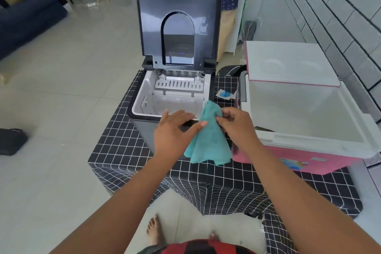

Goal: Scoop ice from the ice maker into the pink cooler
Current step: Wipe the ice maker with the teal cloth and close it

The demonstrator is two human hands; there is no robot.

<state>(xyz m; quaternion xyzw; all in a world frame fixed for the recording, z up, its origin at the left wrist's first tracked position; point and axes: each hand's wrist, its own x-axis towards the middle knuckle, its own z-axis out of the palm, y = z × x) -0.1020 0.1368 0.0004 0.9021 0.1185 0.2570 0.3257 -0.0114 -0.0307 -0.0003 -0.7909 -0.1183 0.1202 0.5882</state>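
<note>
The grey ice maker point(142, 99) stands on the table with its lid point(179, 24) raised upright; its white inner basket shows no ice that I can make out. To its right sits the pink cooler point(309, 161), lid open, white inside and empty. My right hand point(237, 125) pinches a teal cloth point(208, 140) that hangs down between the two appliances. My left hand point(177, 128) is spread with straight fingers over the ice maker's front rim, its fingertips touching the cloth.
A black tablecloth with a white grid point(123, 140) covers the table. A small blue item on a clear wrapper point(225, 94) lies behind the cloth, between ice maker and cooler. A white tiled wall runs along the right. Tiled floor lies to the left, with a dark sofa point(26, 18) beyond.
</note>
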